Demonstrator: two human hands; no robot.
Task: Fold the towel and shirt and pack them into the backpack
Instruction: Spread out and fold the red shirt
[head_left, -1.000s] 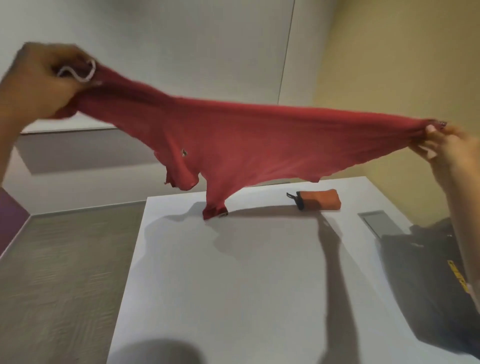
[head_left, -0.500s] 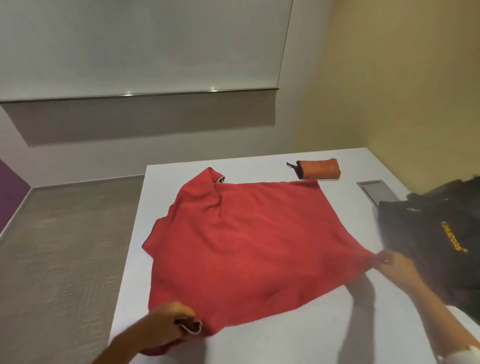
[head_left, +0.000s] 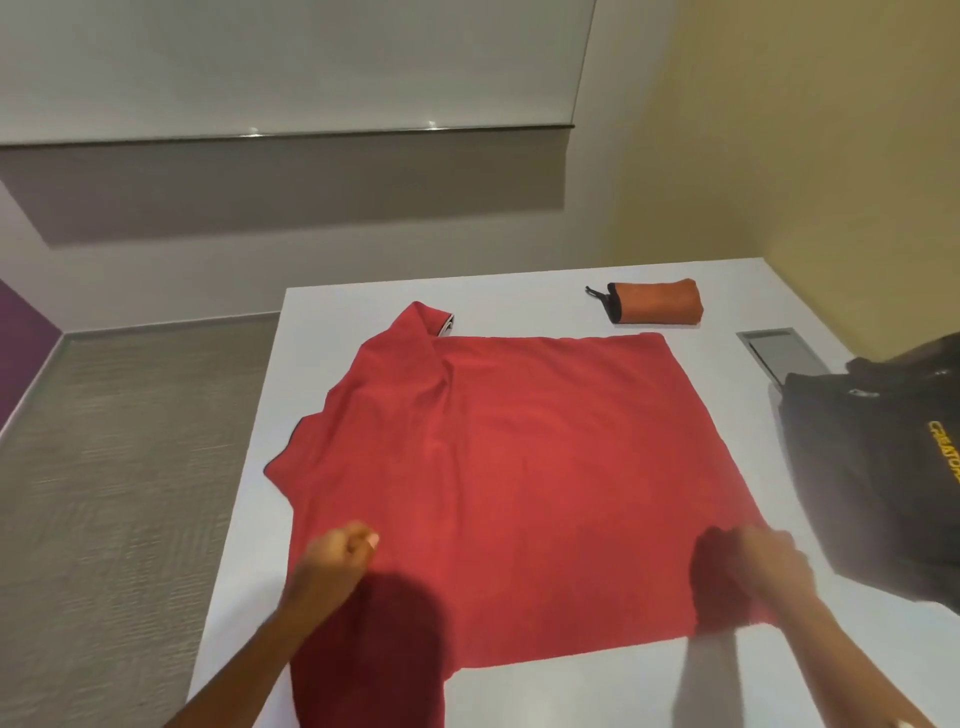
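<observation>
A red knit shirt (head_left: 519, 457) lies spread flat over the middle of a white rectangular table (head_left: 519, 691). Its body forms a broad square, and one sleeve (head_left: 415, 332) points toward the far left corner, with a dark and white cuff at its tip. The collar end hangs over the left edge of the table, and the near left part of the cloth droops off the near edge in shadow. The left hand (head_left: 337, 566) rests on the near left part of the shirt, fingers curled and thumb against the forefinger; I cannot tell whether any cloth is caught between them. The right hand (head_left: 769, 571) sits on the shirt's near right corner with its fingers bent down onto the fabric (it is blurred, so I cannot tell whether it grips or merely presses). A rolled orange towel (head_left: 657, 301) with a black end and a small black loop lies close to the far edge, just beyond the shirt's far hem and apart from it. A black fabric backpack (head_left: 872, 467) with yellow lettering (head_left: 945, 457) sits at the right edge, near the right hand. Beyond it, a grey rectangular panel (head_left: 779, 353) is set into the surface.
</observation>
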